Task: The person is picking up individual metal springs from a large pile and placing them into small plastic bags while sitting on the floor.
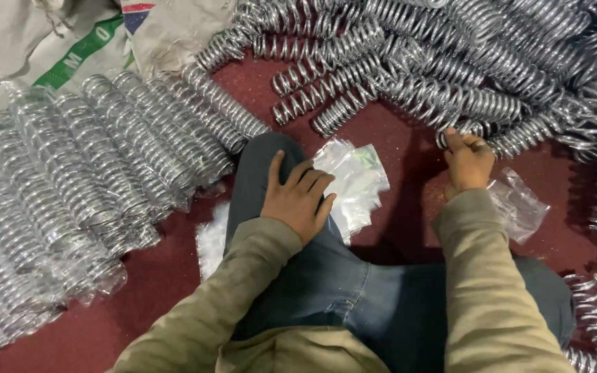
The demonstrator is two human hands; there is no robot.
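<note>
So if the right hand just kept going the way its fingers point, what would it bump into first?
The right hand points up and away from the person, and its fingertips already seem to be at a bare metal spring on the edge of the loose pile. That spring would likely come first, though depth is hard to judge.

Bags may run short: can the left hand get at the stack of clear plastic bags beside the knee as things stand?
Probably yes. The left hand rests on the knee, and the clear plastic bags lie right beside its fingertips with nothing between them.

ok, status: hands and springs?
Left hand flat on knee, empty. Right hand gripping a bare spring at the loose pile. Nothing blocking it.
</note>
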